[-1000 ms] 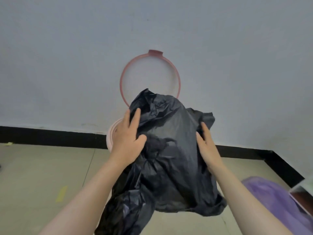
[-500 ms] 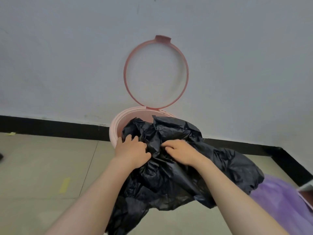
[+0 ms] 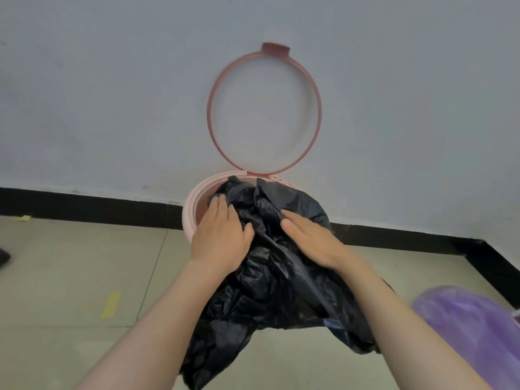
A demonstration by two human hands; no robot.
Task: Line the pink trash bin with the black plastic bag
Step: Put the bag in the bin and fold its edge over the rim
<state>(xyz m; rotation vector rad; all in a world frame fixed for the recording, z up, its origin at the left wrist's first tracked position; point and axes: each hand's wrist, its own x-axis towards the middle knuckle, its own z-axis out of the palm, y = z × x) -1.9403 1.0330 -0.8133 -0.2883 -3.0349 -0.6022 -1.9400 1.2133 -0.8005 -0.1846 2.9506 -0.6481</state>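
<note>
The pink trash bin stands on the floor against the wall, its pink ring lid flipped up against the wall. A crumpled black plastic bag lies over the bin's mouth and hangs down its front to the floor. My left hand lies flat on the bag at the bin's left rim, fingers reaching into the opening. My right hand presses flat on the bag just right of it. Most of the bin's body is hidden behind the bag and my arms.
A black baseboard runs along the grey wall and turns at the right corner. A purple plastic bag lies at the lower right. A strip of yellow tape is stuck on the tiled floor at left.
The bag came down from in front of the ring onto the bin's mouth. Both hands went from gripping the bag's sides to lying flat on it and pushed farther over the opening.
</note>
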